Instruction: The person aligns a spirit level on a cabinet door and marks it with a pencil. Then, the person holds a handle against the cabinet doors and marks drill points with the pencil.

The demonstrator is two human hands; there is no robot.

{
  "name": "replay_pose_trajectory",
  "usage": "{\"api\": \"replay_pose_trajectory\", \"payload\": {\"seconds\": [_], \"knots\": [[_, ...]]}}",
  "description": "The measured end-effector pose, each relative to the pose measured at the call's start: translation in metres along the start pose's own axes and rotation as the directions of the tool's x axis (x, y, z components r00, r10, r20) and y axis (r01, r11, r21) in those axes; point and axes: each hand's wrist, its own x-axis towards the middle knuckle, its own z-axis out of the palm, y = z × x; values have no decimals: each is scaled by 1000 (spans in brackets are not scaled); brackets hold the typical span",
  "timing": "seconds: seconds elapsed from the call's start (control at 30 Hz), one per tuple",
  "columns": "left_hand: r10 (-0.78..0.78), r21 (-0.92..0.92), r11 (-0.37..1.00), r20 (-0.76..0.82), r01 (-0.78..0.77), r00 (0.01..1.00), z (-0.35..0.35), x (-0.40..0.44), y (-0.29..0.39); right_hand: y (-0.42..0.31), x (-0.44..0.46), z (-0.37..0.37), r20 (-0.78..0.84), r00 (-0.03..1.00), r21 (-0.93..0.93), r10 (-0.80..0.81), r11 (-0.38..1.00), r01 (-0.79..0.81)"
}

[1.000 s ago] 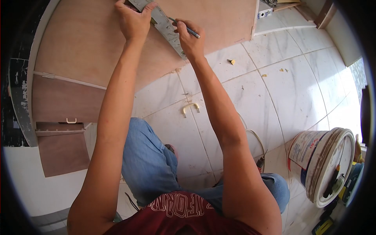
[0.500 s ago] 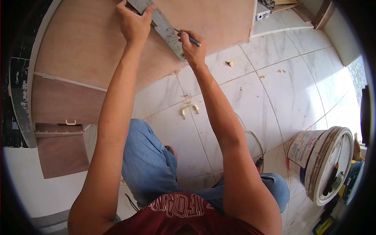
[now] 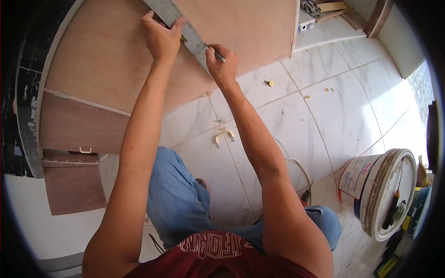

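My left hand (image 3: pixel 164 42) clamps a long grey metal straightedge (image 3: pixel 195 42) against a large brown plywood panel (image 3: pixel 111 51), thumb on one side and fingers on the other. A dark pencil (image 3: pixel 220 57) is gripped in my right hand (image 3: pixel 223 66), close to the straightedge's right edge. Its tip meets or nearly meets the panel there; I cannot tell which. The straightedge's lower end is partly hidden by my right hand, and its upper end runs out of view.
A loose cream handle (image 3: pixel 224 135) lies on the white tiled floor (image 3: pixel 278 116) below my hands. At the right stands a plastic bucket (image 3: pixel 359 178) with tools on its lid. A cable (image 3: pixel 301 164) curves behind my right arm. Wood scraps (image 3: pixel 333 6) lie at the top right.
My right hand has shifted slightly left and down, closer against the straightedge, and the pencil has swung to a different angle. My left hand keeps its grip. The whole view has shifted a little.
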Motion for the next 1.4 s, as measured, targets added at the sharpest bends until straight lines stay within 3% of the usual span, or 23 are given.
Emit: {"api": "replay_pose_trajectory", "payload": {"seconds": [0.37, 0.67, 0.77, 0.87, 0.97, 1.03, 1.1, 1.2, 1.3, 1.33, 1.4], "knots": [[16, 21, 1000, -14, -16, 1000, 1, 1, 1, 8, -4, 0, 11, 1000, 85, 12, 996, -13], [22, 44, 999, -10, -21, 1000, -1, 1, 2, 3, 5, -2, 57, 998, -39, 9, 999, -7], [4, -70, 998, -26, -6, 1000, 2, 2, 1, -31, 20, 1, 82, 994, 329, 69, 940, -92], [-110, -10, 994, 20, 111, 994, -1, -1, 9, -58, 42, -11, 35, 996, 342, -84, 937, 67], [-130, -6, 991, 37, 130, 991, -5, 0, 13, -8, 43, -11, -90, 990, 81, -106, 990, 113], [-123, 12, 992, 10, 123, 992, -1, 1, 8, 39, 28, -8, 61, 997, -150, -54, 987, 62], [-154, 29, 988, 22, 154, 988, -4, 2, 13, 50, 3, -2, 194, 981, -454, 30, 889, 63], [-175, 36, 984, 30, 174, 984, -7, 4, 17, 23, -20, 10, 277, 959, -530, 67, 843, 94], [-156, 46, 987, 24, 155, 988, -22, 8, 19, 20, -13, 32, 242, 961, -587, 135, 809, 34], [-234, 19, 972, 112, 233, 966, -33, 10, 22, 23, -13, 37, 257, 955, -598, 147, 800, 38], [-262, 18, 965, 128, 262, 957, -51, 11, 18, 27, -14, 40, 275, 944, -622, 183, 782, 29]]}}
